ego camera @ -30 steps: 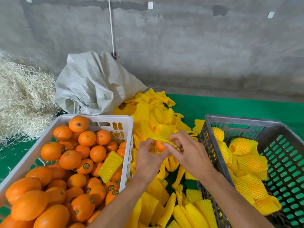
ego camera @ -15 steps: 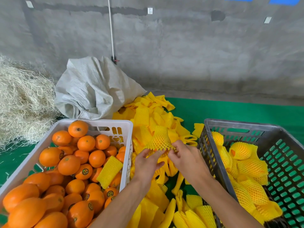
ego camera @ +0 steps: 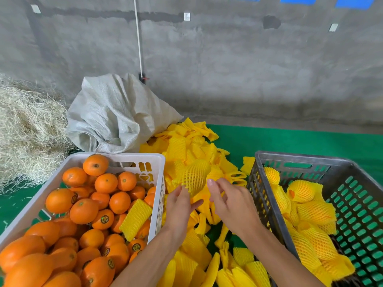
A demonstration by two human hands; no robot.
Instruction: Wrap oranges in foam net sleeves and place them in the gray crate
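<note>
Both hands have loosened: left hand (ego camera: 178,206) fingertips touch one wrapped orange (ego camera: 193,177), right hand (ego camera: 229,200) holds nothing.

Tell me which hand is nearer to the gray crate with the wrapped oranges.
The right hand is nearer; it sits just left of the gray crate, close to its near wall. The left hand is farther left, beside the white crate, its fingers touching the netted orange.
</note>
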